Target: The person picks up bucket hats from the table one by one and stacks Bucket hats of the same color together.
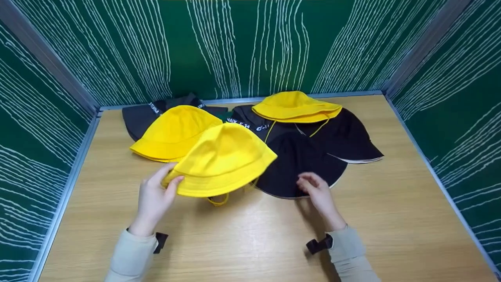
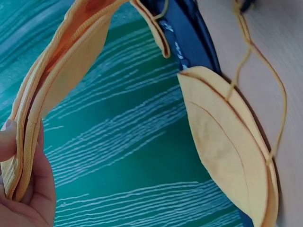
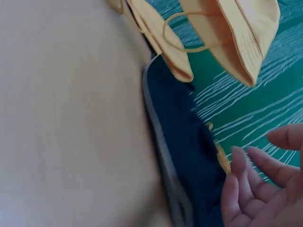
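My left hand point(image 1: 156, 194) pinches the brim corner of a yellow bucket hat point(image 1: 225, 160), held up above the pile with a yellow cord hanging under it. In the left wrist view the thumb and fingers of that hand point(image 2: 28, 175) grip the hat's folded edge point(image 2: 71, 66). Over the front edge of a black hat point(image 1: 297, 164), my right hand point(image 1: 319, 194) has its fingers loosely bent with nothing in them. The right wrist view shows this hand point(image 3: 265, 189) beside the dark hat point(image 3: 180, 137), fingers apart from the thumb.
Another yellow hat point(image 1: 176, 131) lies behind on the left, over a dark grey hat point(image 1: 135, 117) with white lettering. At the back right, a yellow hat point(image 1: 295, 105) with cords rests on black hats point(image 1: 348, 137). Green walls point(image 1: 242, 47) with white lines border the wooden table point(image 1: 242, 243).
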The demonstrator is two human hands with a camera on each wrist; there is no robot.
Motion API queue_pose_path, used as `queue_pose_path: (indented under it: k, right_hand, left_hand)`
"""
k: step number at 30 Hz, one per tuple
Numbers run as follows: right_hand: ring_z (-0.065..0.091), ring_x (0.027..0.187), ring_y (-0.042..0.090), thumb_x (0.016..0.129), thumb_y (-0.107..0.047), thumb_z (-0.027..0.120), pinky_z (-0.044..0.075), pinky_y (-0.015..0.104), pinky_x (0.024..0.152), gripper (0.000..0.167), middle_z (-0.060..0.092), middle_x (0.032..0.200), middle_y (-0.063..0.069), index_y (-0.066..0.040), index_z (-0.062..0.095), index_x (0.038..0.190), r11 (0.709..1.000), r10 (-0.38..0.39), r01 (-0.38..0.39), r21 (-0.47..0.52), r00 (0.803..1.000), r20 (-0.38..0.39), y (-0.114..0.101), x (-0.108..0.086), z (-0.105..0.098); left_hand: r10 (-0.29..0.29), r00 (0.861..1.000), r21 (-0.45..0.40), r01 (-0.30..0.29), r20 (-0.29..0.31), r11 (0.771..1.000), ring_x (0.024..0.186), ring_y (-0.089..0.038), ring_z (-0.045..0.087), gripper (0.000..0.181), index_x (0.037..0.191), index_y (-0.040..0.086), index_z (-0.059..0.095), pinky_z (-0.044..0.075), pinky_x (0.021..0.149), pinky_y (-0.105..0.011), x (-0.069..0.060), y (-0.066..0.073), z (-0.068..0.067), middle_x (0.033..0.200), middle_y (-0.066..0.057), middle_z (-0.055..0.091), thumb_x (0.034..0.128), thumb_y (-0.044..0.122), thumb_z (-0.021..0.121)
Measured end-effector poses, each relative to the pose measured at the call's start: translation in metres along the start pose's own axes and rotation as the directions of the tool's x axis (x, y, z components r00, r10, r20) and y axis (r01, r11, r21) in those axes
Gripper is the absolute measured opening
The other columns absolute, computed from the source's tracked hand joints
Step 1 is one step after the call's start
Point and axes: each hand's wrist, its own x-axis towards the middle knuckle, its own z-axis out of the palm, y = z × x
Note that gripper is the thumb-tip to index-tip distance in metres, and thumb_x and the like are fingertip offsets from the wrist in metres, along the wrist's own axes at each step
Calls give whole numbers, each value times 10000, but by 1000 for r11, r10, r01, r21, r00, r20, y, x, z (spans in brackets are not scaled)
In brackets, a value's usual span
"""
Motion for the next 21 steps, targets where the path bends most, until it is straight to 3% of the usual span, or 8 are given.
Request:
queue_pose_path:
  k: [3,6,8,10,13,16,19,21]
  right_hand:
    - [590,920,61,902,-11,588,454,172,835,281,643,1053,165,117,547,1150,993,-107,107,-44,994,5,-12,5,2]
    - [558,1101,193,881,-22,629,428,288,973,407,567,1232,222,62,502,1258,979,-178,184,-84,981,82,-21,8,2]
    - [512,1179,282,859,-4,649,392,392,1028,505,525,1306,212,34,457,1325,967,-220,237,-91,961,166,-24,9,2]
    - [502,1216,274,835,12,671,374,392,1055,592,515,1337,202,21,417,1369,952,-260,291,-90,930,261,-26,10,3]
    - [543,1174,161,812,-5,704,416,292,1012,664,531,1322,213,18,385,1394,948,-256,311,-71,875,411,-27,11,5]
    - [590,1018,67,815,-35,713,480,206,884,612,586,1227,221,39,430,1353,955,-224,293,-47,815,535,-27,10,9]
    - [597,861,92,822,-50,710,516,210,765,487,635,1076,178,52,522,1260,963,-194,267,-38,783,591,-26,8,12]
    - [583,795,97,827,-69,709,510,204,734,415,651,987,131,45,571,1203,963,-175,261,-60,784,596,-25,5,14]
  left_hand:
    - [22,1000,-22,-22,12,1000,813,-180,670,286,1064,-30,657,550,715,-234,-6,3,0,1025,-156,706,785,-35,719]
    - [81,996,-24,-81,31,996,720,-150,645,274,1032,-36,662,545,648,-223,-10,4,0,961,-162,714,766,-51,727]
    - [124,991,-16,-124,48,992,672,-135,621,269,1011,-38,663,550,615,-261,-12,5,1,921,-158,717,752,-58,734]
    - [153,986,-17,-152,68,988,661,-129,614,277,1004,-38,665,557,602,-293,-13,4,1,909,-156,718,738,-63,741]
    - [170,982,-34,-168,87,985,693,-145,640,288,1002,-31,668,564,612,-282,-16,4,3,916,-153,719,727,-71,745]
    - [168,981,-56,-163,97,985,750,-200,679,299,1010,-33,670,567,632,-275,-18,2,4,942,-165,716,723,-85,741]
    - [139,983,-59,-132,119,989,786,-223,688,296,1017,-30,671,570,650,-287,-21,1,6,962,-161,714,732,-79,735]
    - [110,984,-52,-104,139,993,783,-212,683,288,1023,-29,671,571,657,-303,-22,1,6,968,-153,714,744,-62,732]
